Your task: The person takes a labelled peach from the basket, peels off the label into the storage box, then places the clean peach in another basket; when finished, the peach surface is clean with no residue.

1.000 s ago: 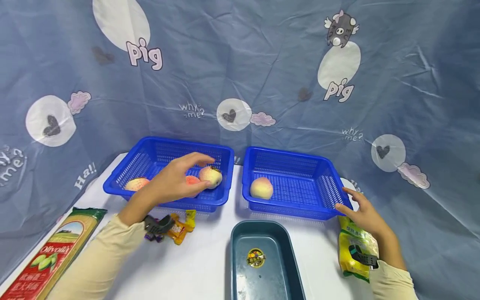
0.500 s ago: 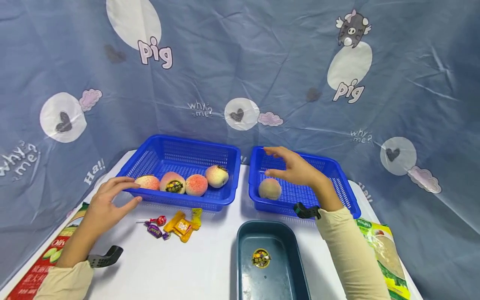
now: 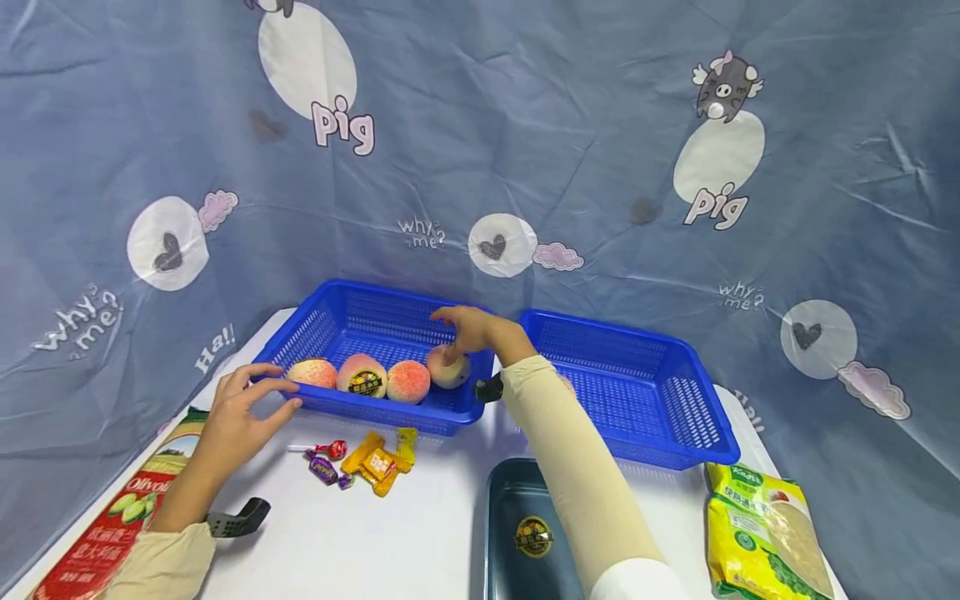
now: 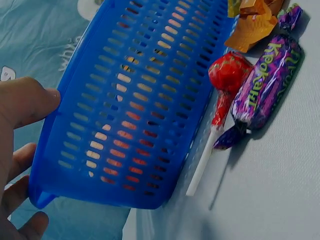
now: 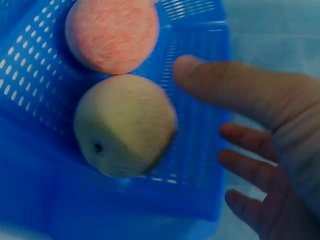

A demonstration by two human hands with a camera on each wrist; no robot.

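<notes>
In the head view my right hand (image 3: 474, 329) reaches over the right end of the left blue basket (image 3: 390, 410), above a pale peach (image 3: 447, 368). The right wrist view shows its thumb and fingers spread beside that peach, apart from it. A red peach (image 3: 408, 382), a stickered peach (image 3: 362, 377) and another peach (image 3: 312, 373) lie along the basket's front. My left hand (image 3: 236, 425) is at the front left rim, fingers parted. In the left wrist view the thumb (image 4: 37, 102) overlaps the rim; whether it touches, I cannot tell.
The right blue basket (image 3: 622, 454) holds a peach (image 3: 566, 383) mostly hidden by my right sleeve. In front are a dark green tub (image 3: 498, 533), a lollipop (image 3: 336, 450), a purple candy (image 3: 322, 468) and orange candies (image 3: 378, 465). Red (image 3: 131, 508) and yellow (image 3: 765, 533) packets flank them.
My right hand has crossed from the right basket's far right side to the left basket. My left hand has drawn back from the pale peach to the front left rim. The head view has shifted.
</notes>
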